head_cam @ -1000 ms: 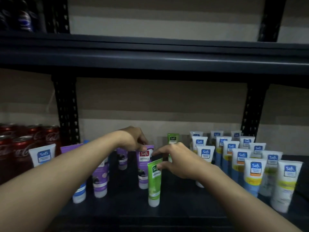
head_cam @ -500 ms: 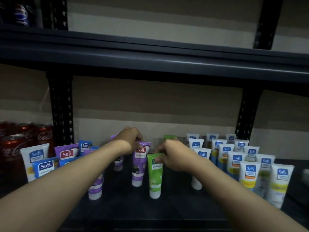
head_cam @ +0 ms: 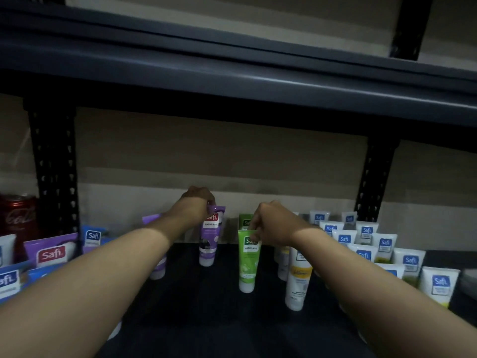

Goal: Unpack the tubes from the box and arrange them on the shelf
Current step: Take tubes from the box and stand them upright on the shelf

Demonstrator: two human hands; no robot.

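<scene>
The left hand [head_cam: 197, 202] pinches the top of the purple tube [head_cam: 210, 239], the right hand [head_cam: 273, 220] that of the green tube [head_cam: 247, 262] — both stand cap-down on the shelf [head_cam: 206, 306], purple farther back. Square each label forward, then release gently — they look tippy.

Two bare forearms [head_cam: 116, 275], slim wrists, bare left hand [head_cam: 196, 205], bare right hand [head_cam: 274, 221]
</scene>
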